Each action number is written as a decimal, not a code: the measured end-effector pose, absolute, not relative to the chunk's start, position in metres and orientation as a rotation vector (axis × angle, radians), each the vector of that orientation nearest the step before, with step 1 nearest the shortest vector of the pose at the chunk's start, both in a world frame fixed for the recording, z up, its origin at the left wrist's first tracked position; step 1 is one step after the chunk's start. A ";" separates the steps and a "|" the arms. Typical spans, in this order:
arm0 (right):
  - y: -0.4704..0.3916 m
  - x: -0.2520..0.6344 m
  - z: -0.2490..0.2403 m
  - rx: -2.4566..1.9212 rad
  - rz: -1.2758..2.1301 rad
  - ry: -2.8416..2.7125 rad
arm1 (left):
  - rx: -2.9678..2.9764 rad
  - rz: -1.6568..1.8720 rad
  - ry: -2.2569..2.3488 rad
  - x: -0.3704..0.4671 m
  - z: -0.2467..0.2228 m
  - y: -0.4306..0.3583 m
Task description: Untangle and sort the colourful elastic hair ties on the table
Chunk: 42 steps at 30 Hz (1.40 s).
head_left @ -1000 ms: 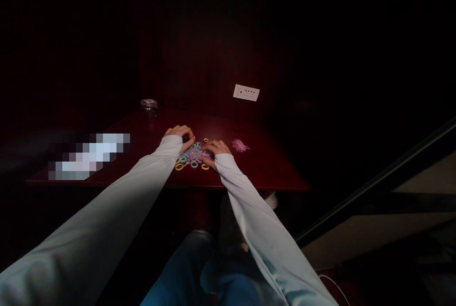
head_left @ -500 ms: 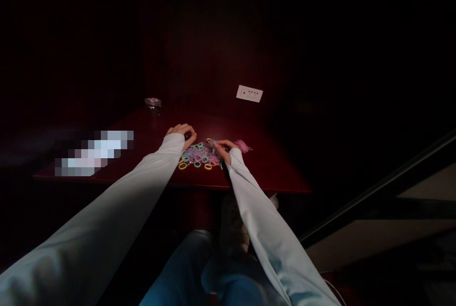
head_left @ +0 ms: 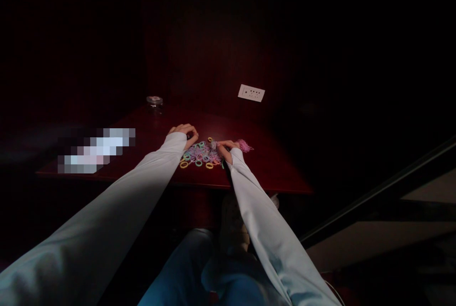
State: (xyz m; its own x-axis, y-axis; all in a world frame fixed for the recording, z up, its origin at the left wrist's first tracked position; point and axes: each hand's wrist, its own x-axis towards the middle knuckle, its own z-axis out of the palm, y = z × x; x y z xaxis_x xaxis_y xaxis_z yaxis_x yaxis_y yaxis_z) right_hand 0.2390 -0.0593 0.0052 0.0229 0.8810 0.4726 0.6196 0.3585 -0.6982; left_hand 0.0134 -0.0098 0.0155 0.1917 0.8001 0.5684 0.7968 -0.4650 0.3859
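Note:
A loose pile of small elastic hair ties (head_left: 203,153) in lilac, mint, yellow and pink lies on the dark red table (head_left: 142,154), with thicker yellow and green rings around its edges. My left hand (head_left: 185,131) rests at the pile's left side, fingers curled and thumb bent in towards them; whatever is between them, if anything, is hidden. At the right side my right hand (head_left: 228,148) reaches into the pile, thumb and index finger closed near a pale clump that is too small to make out. Just past that hand sits a separate bunch of thin pink elastics (head_left: 245,145).
A clear lidded jar (head_left: 154,104) stands at the back left of the table. On the left lies a blurred-out bright patch (head_left: 96,151). A white wall socket (head_left: 251,92) is on the dark red back panel. My legs (head_left: 199,268) are below the front edge.
The right fingertips have shifted slightly at the pile's right side. My left hand keeps its place and shape. The whole view has moved a little.

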 end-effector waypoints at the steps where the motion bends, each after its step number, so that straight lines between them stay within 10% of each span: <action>1: -0.060 0.239 0.006 -1.354 0.344 -1.694 | 2.425 1.165 1.614 0.013 0.015 -0.009; 42: -0.056 0.240 0.003 -1.401 0.294 -1.759 | 2.499 1.168 1.187 0.023 0.001 -0.001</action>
State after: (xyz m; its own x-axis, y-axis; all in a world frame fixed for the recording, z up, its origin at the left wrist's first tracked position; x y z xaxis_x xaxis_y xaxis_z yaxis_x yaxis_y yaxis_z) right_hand 0.2401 -0.0556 0.0032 -0.0157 0.8860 0.4634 0.6874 0.3461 -0.6385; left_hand 0.0228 -0.0012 0.0007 0.3880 0.7085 0.5895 0.6006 -0.6795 0.4213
